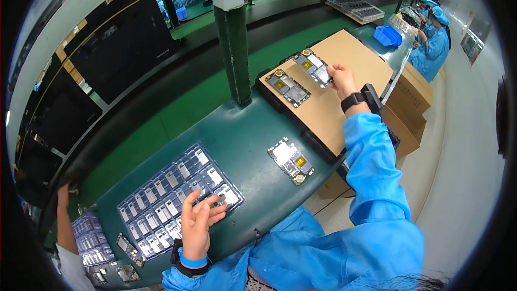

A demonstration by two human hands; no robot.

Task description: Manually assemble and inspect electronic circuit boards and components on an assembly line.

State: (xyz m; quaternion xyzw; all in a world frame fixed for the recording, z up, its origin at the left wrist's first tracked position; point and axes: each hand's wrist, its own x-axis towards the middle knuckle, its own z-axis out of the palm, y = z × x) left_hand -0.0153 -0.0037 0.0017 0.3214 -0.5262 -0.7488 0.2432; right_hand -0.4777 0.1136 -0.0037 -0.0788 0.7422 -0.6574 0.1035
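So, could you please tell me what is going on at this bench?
The person's right hand holds a circuit board over a brown sheet, where a second board lies. The left hand is at the clear tray of small parts; whether it grips one is unclear. A third board lies on the green table.

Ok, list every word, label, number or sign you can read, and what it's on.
Black panel: small pale lettering near its right edge; I won't copy it out.
Cardboard box: faint print, too blurred to read.
Wall poster: too small to read.
Circuit board in right hand: any markings too small to read.
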